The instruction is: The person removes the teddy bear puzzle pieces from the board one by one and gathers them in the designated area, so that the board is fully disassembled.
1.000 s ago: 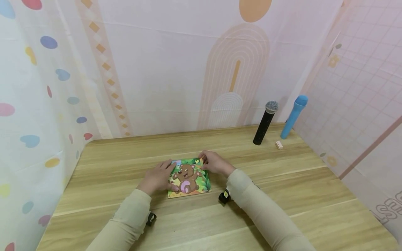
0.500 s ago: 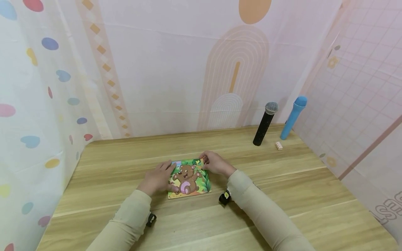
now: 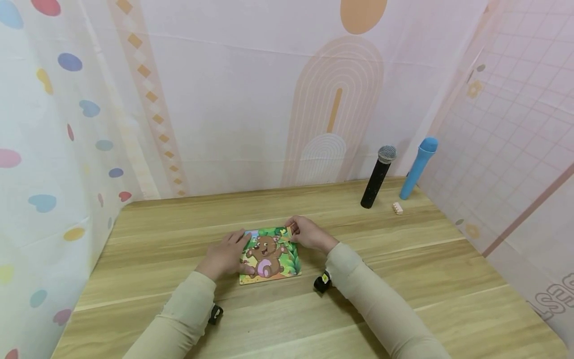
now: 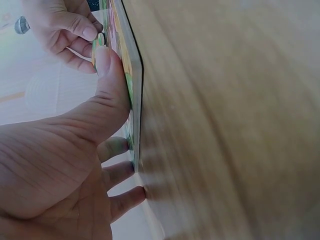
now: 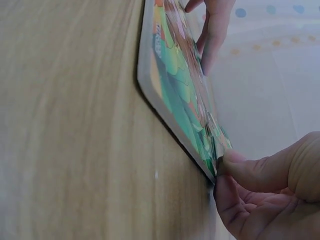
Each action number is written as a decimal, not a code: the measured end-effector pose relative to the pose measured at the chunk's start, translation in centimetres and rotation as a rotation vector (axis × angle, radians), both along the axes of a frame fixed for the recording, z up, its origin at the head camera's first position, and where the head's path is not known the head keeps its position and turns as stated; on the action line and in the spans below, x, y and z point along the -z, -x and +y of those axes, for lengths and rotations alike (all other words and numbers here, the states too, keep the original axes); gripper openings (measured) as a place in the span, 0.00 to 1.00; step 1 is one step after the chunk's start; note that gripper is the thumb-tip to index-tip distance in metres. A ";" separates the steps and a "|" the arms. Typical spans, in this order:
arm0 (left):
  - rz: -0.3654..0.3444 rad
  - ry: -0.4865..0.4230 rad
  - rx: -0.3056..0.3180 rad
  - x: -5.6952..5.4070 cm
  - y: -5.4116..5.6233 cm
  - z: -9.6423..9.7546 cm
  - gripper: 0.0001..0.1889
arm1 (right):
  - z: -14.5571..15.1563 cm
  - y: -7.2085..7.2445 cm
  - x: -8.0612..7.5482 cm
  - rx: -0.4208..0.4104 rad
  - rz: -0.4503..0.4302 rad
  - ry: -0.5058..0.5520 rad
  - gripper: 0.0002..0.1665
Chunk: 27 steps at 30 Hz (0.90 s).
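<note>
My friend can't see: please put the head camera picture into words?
A person's left grip rests on a bear puzzle; the right grip pinches a piece at its back right corner. Farther right: black microphone, blue microphone.

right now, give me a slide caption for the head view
Left hand rests on a bear puzzle; right hand pinches a piece at its corner.

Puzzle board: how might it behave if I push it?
Probably stiff: the puzzle board shows a thick, straight edge. It should slide rather than tip, lying flat on the table. Pieces may loosen: the right hand pinches a piece near one corner.
</note>
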<state>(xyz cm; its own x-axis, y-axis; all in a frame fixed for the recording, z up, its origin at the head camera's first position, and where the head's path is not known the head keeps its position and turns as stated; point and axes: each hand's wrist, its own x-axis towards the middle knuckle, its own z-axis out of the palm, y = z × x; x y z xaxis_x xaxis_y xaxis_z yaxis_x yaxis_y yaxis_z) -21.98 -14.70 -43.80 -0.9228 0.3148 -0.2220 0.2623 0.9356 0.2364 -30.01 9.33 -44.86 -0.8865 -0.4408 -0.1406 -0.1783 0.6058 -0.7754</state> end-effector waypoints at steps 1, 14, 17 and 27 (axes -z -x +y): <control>0.000 -0.001 0.000 0.0 0.0 0.0 0.53 | 0.0 0.0 0.0 0.002 0.001 -0.005 0.21; -0.003 0.008 0.012 0.1 0.1 -0.1 0.53 | 1.0 -0.1 -0.2 0.039 0.020 -0.025 0.21; -0.013 0.016 0.006 0.0 0.0 -0.1 0.53 | 1.4 -0.1 -0.2 0.036 0.021 -0.026 0.21; -0.003 0.014 0.014 0.4 0.1 -0.3 0.53 | 2.4 0.0 -0.5 0.075 0.001 -0.012 0.21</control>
<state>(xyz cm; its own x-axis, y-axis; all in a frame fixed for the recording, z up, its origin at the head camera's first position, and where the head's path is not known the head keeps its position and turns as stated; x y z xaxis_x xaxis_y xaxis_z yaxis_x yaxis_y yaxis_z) -22.04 -14.98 -44.17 -0.9177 0.3247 -0.2290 0.2749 0.9350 0.2239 -30.03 11.68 -44.33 -0.9172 -0.3710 -0.1450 -0.1323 0.6270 -0.7677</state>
